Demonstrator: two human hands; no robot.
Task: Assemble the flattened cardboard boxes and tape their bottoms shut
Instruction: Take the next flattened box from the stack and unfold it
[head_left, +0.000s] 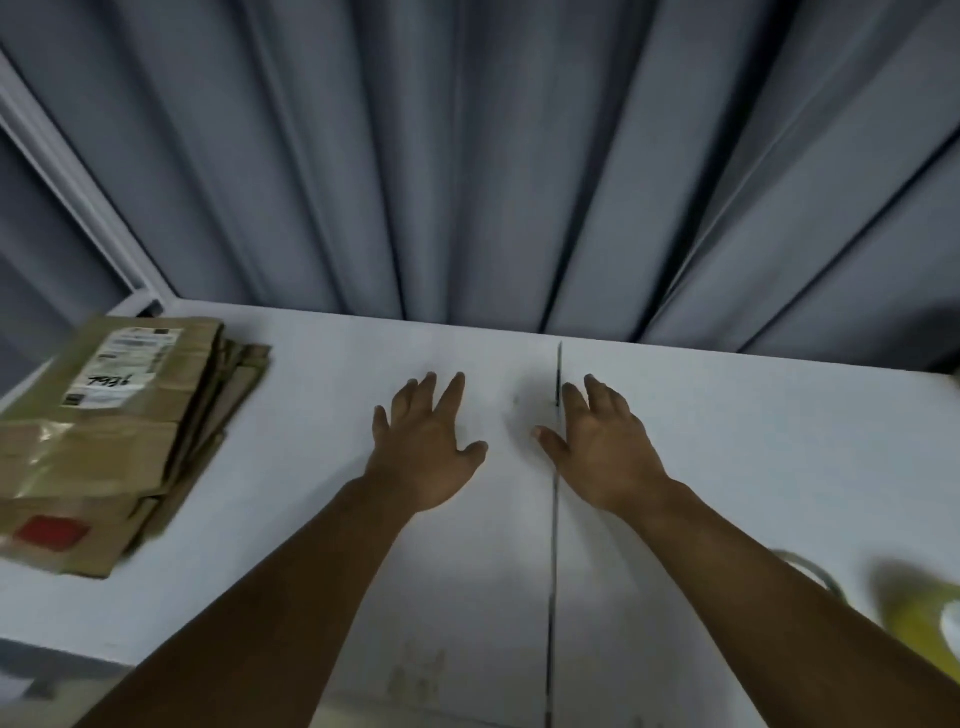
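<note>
Both hands are out over the white counter (753, 441), palms down. Left hand (428, 447): grip wide, fingers straight and spread, holding nothing. Right hand (602, 452): same, grip wide, nothing in it. It lies over the seam (553, 571) that runs near-to-far along the counter and hides a stretch of it. Can't tell whether either palm touches the surface or hovers just above it. The thumbs point at each other, apart. Boxes (104, 431): flat stack at the far left of the counter, well apart from the left hand, untouched, edges fanned unevenly. The stack's left side is cut off at the edge of view, so the count is unknown. The top one carries a white label (124, 369) with dark handwriting too blurred to read, plus glossy tape strips. The near end of the stack shows a red patch (51, 532). Near right: yellow object (919, 618), heavily blurred and cut off at the right edge, can't identify it. A pale curved rim (810, 569) sits beside it, partly behind the right forearm. Far side: grey pleated curtain (467, 156) hangs down to the counter's far edge. Far left: pale window frame (67, 187), only partly in view. Faint smudges on the counter at near centre, unreadable.
</note>
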